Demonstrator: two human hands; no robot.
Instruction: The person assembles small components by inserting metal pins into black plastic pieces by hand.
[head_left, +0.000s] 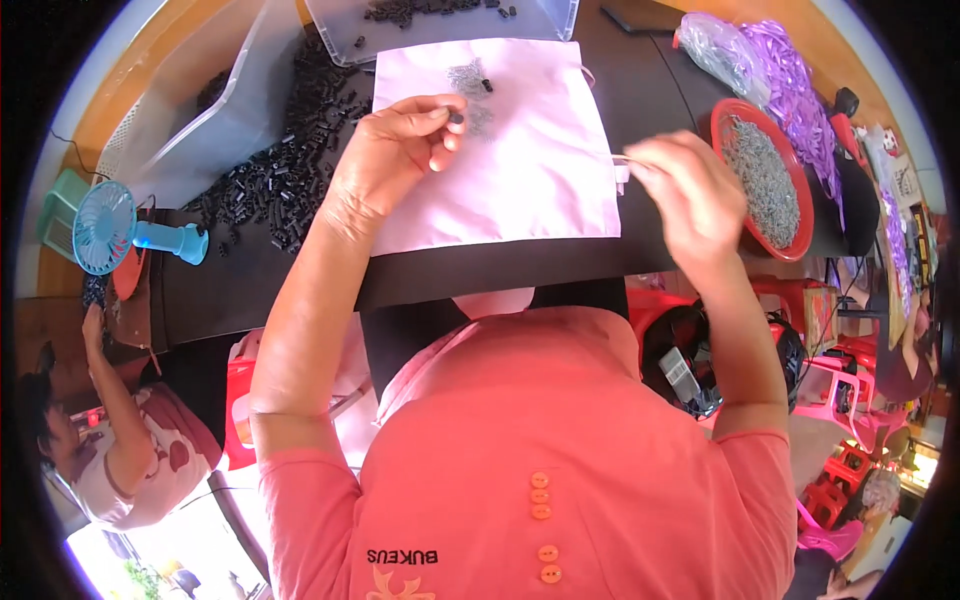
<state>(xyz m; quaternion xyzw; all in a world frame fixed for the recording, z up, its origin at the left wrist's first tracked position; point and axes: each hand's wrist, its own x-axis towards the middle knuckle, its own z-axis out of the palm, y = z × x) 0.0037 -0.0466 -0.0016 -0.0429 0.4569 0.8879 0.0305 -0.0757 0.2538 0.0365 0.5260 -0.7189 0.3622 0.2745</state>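
My left hand is over the pink cloth, with a small black cylindrical piece pinched between thumb and fingers. Just beyond it on the cloth lies a little heap of small silvery metal parts, with another black piece at its edge. My right hand is off the cloth's right edge, between it and the red basin of silvery parts. Motion blurs its fingers, which look drawn together; what they hold, if anything, I cannot make out. A pale cloth tab is close to the fingertips.
Loose black pieces are heaped at left by a clear plastic bin. Another clear bin stands at the back. A blue fan is far left, purple strips far right. A co-worker sits at left.
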